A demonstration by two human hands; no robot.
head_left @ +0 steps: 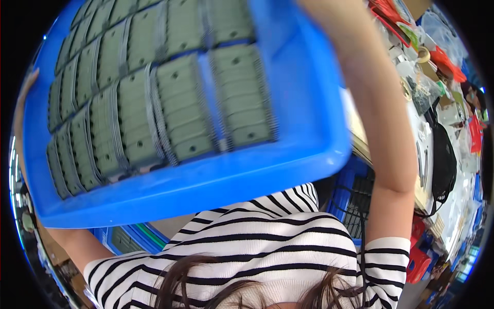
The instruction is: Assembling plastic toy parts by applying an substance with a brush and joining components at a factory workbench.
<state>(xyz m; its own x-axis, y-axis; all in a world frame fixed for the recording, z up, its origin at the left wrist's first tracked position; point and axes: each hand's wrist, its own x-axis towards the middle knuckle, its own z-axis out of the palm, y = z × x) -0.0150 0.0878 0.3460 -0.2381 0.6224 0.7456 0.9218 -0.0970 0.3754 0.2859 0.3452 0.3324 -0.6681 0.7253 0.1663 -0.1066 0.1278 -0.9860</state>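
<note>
A blue plastic tray is held up tilted in front of my chest. In it stand several rows of flat grey-green rectangular parts with small round holes and dark toothed edges; their exact kind is unclear. My left hand grips the tray's far-left side, its fingertips showing at the rim and the rest largely hidden behind it. At the upper right, my right hand is at the tray's right side. It is blurred and cut off by the picture's top edge, so its fingers do not show.
On the right, a cluttered table holds a black strap-like item, red plastic bags, a tape roll and clear bags. Below the held tray are more blue crates, one at lower left and another near my right elbow.
</note>
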